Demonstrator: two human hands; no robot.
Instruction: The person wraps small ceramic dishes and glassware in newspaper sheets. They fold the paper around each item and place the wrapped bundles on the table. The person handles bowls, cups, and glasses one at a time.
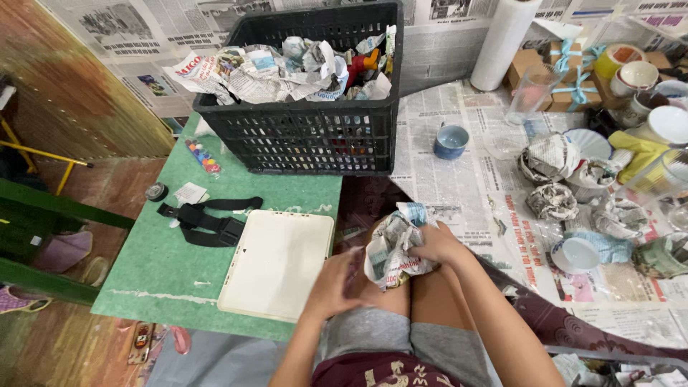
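A bundle of crumpled newspaper [393, 247] rests on my lap, above my knees. My right hand [436, 245] grips its right side, fingers closed into the paper. My left hand [337, 283] is blurred and presses against the bundle's lower left side; what the paper wraps is hidden. A black plastic crate [315, 132] full of newspaper-wrapped things stands beyond my knees.
A white tray [276, 261] and a black strap [204, 221] lie on a green mat [150, 265] at left. At right, on spread newspaper, sit a blue cup [451, 141], wrapped bundles [550, 159], a white bowl [575, 254], a clear glass [532, 92] and a plastic film roll [504, 43].
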